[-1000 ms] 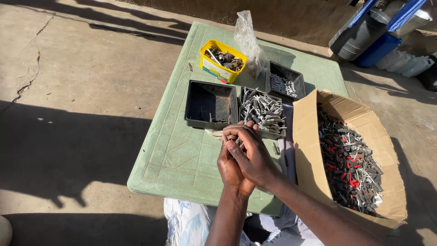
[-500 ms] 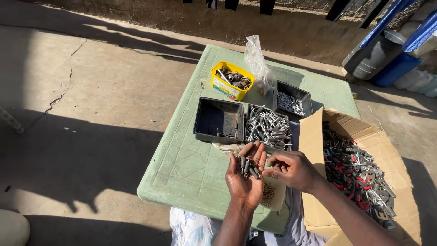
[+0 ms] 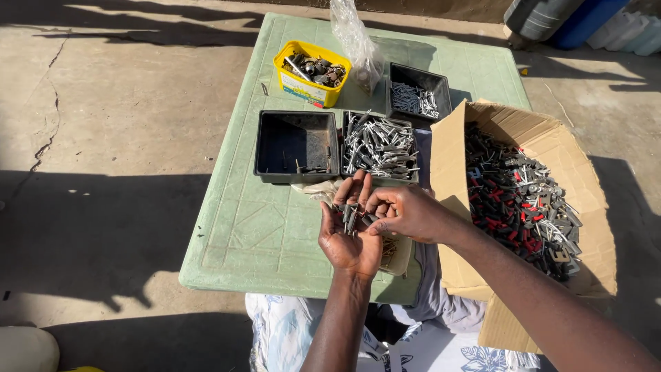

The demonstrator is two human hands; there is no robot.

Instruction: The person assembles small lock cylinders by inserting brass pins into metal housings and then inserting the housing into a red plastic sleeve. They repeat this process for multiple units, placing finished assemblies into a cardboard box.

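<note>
Left hand [image 3: 351,238] cupped open, cradling metal pins [image 3: 350,218]; right hand [image 3: 403,213] pinching among them, near pin tray [image 3: 380,146]. Advise: keep palm level, pick singly.

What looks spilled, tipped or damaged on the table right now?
Nothing is spilled. The cardboard box overhangs the green table at the right edge, leaning with its flaps splayed, yet its metal parts stay inside. The trays sit flat. The left hand cups small metal pieces.

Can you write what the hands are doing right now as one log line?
left hand: palm up, cupping small metal pieces | right hand: picking at them | place: over green table
</note>
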